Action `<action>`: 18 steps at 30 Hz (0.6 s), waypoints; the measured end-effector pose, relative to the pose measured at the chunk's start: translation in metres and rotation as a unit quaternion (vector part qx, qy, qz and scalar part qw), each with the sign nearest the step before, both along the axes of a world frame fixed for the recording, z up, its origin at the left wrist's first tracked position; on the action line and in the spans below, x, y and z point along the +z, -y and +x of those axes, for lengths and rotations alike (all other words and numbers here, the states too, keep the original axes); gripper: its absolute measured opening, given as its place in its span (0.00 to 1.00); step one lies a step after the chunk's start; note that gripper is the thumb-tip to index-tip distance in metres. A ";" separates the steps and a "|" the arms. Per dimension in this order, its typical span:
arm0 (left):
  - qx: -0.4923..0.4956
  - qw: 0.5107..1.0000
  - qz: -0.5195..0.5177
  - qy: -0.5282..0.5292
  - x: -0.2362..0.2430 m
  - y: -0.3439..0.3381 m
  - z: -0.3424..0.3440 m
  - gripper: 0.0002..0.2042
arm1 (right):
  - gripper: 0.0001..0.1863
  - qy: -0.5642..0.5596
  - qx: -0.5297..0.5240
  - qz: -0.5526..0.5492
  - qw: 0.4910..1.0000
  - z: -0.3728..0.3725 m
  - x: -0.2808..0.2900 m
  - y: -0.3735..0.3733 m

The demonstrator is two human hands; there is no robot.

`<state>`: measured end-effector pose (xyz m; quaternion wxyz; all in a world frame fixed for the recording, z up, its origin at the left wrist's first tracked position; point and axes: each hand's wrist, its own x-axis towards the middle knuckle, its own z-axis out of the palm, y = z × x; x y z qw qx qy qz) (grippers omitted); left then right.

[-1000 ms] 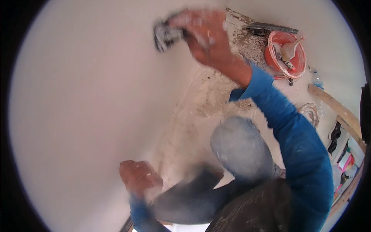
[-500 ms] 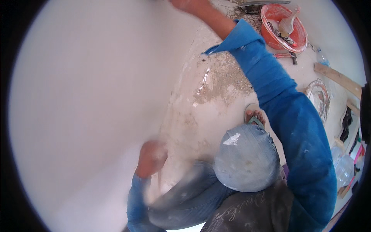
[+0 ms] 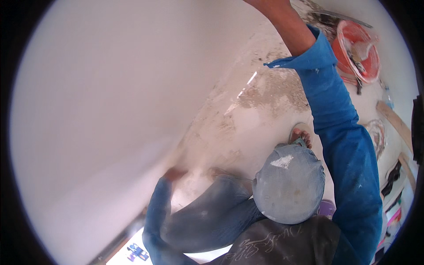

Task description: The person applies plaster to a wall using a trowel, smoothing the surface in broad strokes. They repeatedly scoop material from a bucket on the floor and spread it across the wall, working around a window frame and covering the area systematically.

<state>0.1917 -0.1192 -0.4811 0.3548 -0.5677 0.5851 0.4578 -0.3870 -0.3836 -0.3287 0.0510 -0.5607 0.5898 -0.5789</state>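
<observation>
My right arm, in a blue sleeve with a loose cuff, stretches to the top edge beside the white wall (image 3: 115,97). Only the back part of my right hand (image 3: 267,5) shows; its fingers are cut off by the frame, so whatever it holds is hidden. Low by the foot of the wall is my left hand (image 3: 175,173), small and smeared by motion. Its fingers cannot be made out, and no object shows in it. Between my arms are my bent knees in paint-marked jeans (image 3: 289,185).
Pale dried material and wet-looking patches mark the floor (image 3: 260,97). At the far right stands a red bucket (image 3: 340,48) with tools inside. Wooden boards (image 3: 395,121) and a round, whitish-crusted container (image 3: 376,134) lie along the right. A sandalled foot (image 3: 301,136) is beyond my knee.
The view has shifted, so the bucket and floor sit further right and lower. My right hand has slid rightward along the top edge; my left hand appears smaller, still near the wall's foot.
</observation>
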 end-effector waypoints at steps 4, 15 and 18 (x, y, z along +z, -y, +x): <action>-0.026 1.000 0.008 -0.003 -0.016 -0.015 -0.022 0.24 | 0.20 -0.036 0.024 -0.148 0.988 0.086 -0.045 -0.050; 0.065 0.990 -0.109 -0.062 -0.025 0.002 -0.076 0.18 | 0.23 -0.122 0.054 -0.167 0.977 0.135 0.002 -0.076; 0.038 0.982 -0.171 -0.076 -0.035 0.018 -0.064 0.18 | 0.24 -0.119 0.160 -0.144 0.969 0.194 -0.040 -0.089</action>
